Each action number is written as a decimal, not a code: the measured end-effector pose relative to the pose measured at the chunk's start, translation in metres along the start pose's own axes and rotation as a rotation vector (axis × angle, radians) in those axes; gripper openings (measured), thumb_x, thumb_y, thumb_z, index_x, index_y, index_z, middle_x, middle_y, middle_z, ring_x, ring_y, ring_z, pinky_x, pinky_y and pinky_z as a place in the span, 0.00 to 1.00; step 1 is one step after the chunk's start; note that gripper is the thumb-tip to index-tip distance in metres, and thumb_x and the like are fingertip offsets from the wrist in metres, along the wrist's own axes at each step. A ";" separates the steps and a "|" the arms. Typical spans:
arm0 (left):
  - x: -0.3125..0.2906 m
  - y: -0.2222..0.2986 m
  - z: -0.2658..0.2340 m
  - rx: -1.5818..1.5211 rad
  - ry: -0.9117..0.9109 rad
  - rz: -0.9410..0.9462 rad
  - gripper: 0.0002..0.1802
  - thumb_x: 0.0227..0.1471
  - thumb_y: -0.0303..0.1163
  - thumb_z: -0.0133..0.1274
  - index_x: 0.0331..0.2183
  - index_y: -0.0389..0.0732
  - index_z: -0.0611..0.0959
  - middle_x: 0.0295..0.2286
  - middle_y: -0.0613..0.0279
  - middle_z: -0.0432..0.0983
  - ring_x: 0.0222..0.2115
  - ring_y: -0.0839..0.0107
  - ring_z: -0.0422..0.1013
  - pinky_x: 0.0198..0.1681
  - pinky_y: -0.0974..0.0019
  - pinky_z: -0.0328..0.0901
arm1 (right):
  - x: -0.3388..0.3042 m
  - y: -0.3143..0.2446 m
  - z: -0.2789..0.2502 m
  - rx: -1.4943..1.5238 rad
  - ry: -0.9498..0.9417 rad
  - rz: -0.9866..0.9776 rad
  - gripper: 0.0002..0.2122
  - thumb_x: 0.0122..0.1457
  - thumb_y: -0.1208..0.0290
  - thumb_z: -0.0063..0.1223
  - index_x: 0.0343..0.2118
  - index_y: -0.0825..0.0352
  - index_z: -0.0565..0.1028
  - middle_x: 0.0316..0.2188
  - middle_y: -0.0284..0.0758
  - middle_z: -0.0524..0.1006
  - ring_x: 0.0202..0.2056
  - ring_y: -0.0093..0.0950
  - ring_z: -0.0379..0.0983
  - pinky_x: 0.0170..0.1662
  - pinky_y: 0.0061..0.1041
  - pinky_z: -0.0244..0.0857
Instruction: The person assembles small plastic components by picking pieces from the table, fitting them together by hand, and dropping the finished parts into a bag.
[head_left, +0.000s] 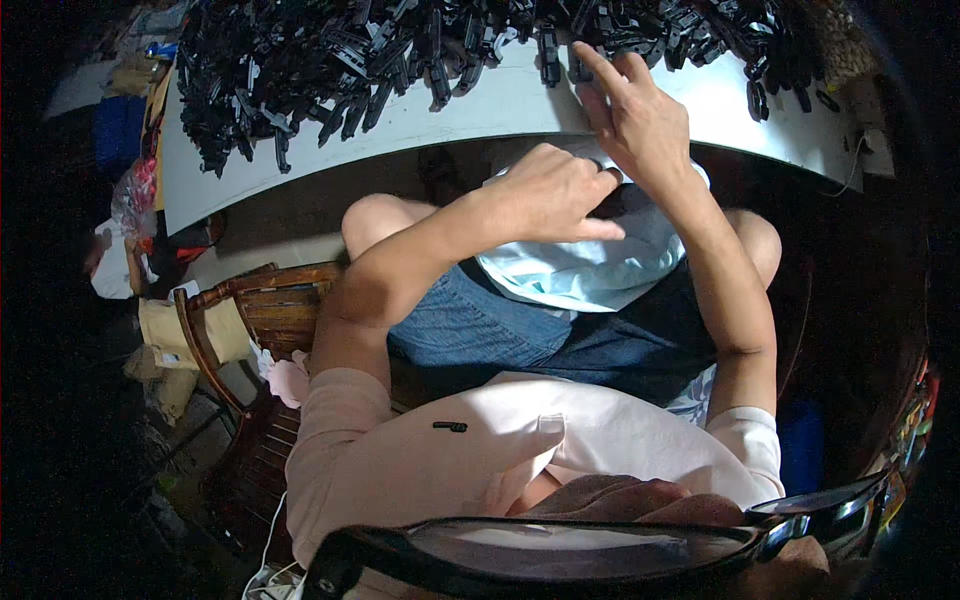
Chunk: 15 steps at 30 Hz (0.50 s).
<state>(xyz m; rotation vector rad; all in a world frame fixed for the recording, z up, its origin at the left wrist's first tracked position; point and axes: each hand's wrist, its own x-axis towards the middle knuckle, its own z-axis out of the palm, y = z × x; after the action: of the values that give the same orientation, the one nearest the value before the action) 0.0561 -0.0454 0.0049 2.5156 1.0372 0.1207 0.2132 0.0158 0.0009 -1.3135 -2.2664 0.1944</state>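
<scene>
White table; black parts heaped thickly across it, overlapping; the heap comes close to the near edge at left; some parts lie singly.

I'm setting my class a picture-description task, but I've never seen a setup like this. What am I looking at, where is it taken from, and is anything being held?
No machine is working here: a seated person uses a bare left hand and a bare right hand. The single picture comes from a wide fisheye camera worn on the head, looking down, so straight edges bend; its left is the person's left. Across the top, a white table carries many small black parts in a loose heap. The right hand reaches over the table's near edge, its fingers close to those parts. The left hand is above the lap, by a pale cloth or bag. Whether either hand holds something cannot be made out.
</scene>
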 end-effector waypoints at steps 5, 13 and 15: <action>-0.001 -0.026 -0.019 -0.087 0.440 0.030 0.09 0.51 0.37 0.60 0.32 0.42 0.86 0.24 0.57 0.80 0.24 0.56 0.78 0.28 0.58 0.72 | -0.005 0.008 0.003 -0.017 0.036 -0.036 0.17 0.63 0.62 0.56 0.55 0.54 0.76 0.40 0.37 0.76 0.33 0.39 0.81 0.31 0.37 0.75; 0.009 -0.078 -0.038 0.383 0.617 -0.100 0.18 0.47 0.22 0.59 0.43 0.43 0.83 0.45 0.63 0.77 0.46 0.60 0.74 0.44 0.58 0.74 | -0.009 0.012 -0.007 -0.001 0.036 -0.023 0.09 0.59 0.66 0.60 0.41 0.60 0.77 0.37 0.36 0.79 0.34 0.39 0.81 0.34 0.37 0.75; 0.009 -0.080 -0.036 0.402 0.611 -0.105 0.17 0.47 0.23 0.60 0.42 0.44 0.84 0.45 0.64 0.77 0.47 0.60 0.73 0.45 0.58 0.73 | -0.009 0.013 -0.010 0.005 0.008 0.002 0.10 0.59 0.65 0.60 0.42 0.60 0.77 0.37 0.36 0.79 0.34 0.39 0.81 0.34 0.37 0.75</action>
<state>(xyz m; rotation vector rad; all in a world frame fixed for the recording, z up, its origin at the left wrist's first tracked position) 0.0020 0.0243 0.0048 2.8453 1.5524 0.7569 0.2316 0.0137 0.0022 -1.3114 -2.2572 0.1952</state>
